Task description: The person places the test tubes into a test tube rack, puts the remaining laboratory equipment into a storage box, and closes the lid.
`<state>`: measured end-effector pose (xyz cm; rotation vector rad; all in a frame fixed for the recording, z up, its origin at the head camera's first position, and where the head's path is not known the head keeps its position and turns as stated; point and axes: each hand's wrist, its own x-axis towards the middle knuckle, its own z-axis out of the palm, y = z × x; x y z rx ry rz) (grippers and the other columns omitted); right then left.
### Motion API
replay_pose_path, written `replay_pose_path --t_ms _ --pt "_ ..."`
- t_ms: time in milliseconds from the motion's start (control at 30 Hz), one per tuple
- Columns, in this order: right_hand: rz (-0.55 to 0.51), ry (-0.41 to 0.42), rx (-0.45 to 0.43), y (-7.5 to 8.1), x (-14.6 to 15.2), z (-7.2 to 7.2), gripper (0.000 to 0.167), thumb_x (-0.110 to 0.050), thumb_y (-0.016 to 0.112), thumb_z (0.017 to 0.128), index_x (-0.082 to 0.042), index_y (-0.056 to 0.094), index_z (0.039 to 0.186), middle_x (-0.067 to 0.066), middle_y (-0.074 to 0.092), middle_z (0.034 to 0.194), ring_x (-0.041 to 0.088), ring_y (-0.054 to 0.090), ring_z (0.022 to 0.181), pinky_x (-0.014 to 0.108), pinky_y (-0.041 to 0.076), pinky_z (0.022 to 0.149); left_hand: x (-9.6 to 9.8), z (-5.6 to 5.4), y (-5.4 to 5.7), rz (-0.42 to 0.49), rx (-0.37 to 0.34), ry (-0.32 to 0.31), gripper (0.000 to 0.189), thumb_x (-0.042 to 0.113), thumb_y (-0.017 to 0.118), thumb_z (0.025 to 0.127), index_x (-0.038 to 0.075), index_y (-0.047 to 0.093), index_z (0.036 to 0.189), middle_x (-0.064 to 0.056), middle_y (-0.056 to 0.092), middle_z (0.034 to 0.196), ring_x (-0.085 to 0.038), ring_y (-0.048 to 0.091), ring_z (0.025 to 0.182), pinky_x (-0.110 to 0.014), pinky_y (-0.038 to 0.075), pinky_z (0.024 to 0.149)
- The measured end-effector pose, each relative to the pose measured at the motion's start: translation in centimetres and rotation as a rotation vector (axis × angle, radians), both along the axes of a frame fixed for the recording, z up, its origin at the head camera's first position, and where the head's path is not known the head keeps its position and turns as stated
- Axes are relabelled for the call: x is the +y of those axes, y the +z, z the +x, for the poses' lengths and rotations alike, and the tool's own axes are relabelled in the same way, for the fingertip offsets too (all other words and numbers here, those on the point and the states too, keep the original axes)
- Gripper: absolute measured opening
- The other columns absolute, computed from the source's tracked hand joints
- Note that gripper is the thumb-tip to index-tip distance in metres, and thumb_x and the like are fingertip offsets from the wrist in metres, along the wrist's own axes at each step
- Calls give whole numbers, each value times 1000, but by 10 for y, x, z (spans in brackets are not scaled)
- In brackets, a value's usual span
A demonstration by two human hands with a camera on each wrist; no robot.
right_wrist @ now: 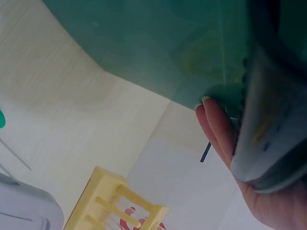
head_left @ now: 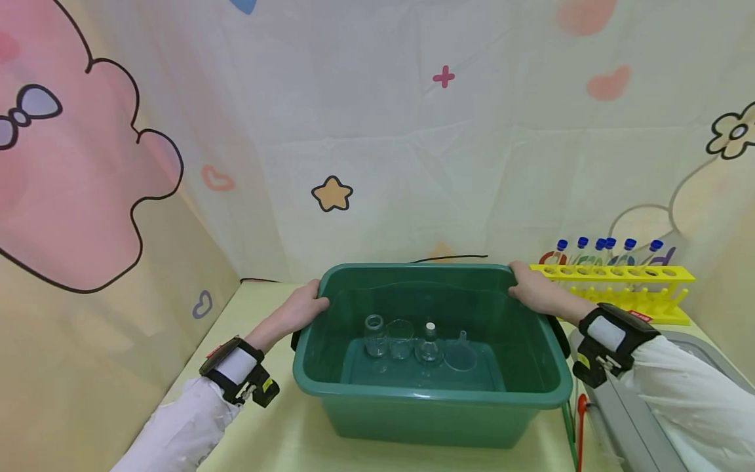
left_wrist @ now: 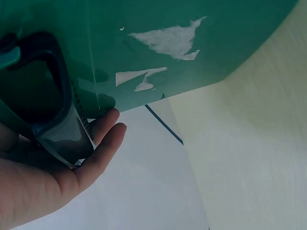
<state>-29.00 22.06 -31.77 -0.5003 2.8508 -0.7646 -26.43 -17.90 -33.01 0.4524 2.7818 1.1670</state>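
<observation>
A green plastic tub [head_left: 430, 395] stands on the pale table in the head view. At its left end my left hand [head_left: 297, 307] grips the rim, thumb over the edge. My right hand [head_left: 537, 288] holds the opposite rim the same way. Both wrist views show fingers under the rim, beside a dark handle [left_wrist: 62, 96] on the left. Inside the tub are a clear glass jar [head_left: 375, 335], a clear beaker [head_left: 400, 339], a flask [head_left: 429, 351] with a white stopper, and a clear funnel [head_left: 461, 356] with its stem up. Torn label scraps [left_wrist: 168, 40] cling to the tub's outer wall.
Behind my right forearm stands a yellow test tube rack [head_left: 613, 273] holding several blue-capped tubes. A grey tray [head_left: 625, 400] lies at the right under my sleeve, with a red spoon-like tool [head_left: 581, 419] beside it. A patterned curtain [head_left: 377, 144] hangs close behind the tub.
</observation>
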Motion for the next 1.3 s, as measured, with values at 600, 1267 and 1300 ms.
replay_pose_path --t_ms 600,1267,1300 --pt "-1 23 17 3 -11 4 37 3 43 88 18 31 120 31 47 108 37 51 91 52 39 81 -12 4 1 -27 9 7 33 4 39 87 -15 39 115 -22 53 101 -30 57 88 -40 47 72" --pt "-182 -6 -18 9 1 3 53 -34 36 98 17 39 114 26 52 96 32 56 80 39 49 67 -8 7 3 8 -52 103 27 3 31 88 -12 32 111 -20 46 93 -30 57 84 -39 50 66" --pt "-208 -29 -29 11 5 4 58 -37 33 98 18 37 116 26 52 95 33 57 80 39 50 65 -8 7 3 13 -54 103 27 3 31 88 -12 32 111 -20 46 93 -30 57 84 -39 50 66"
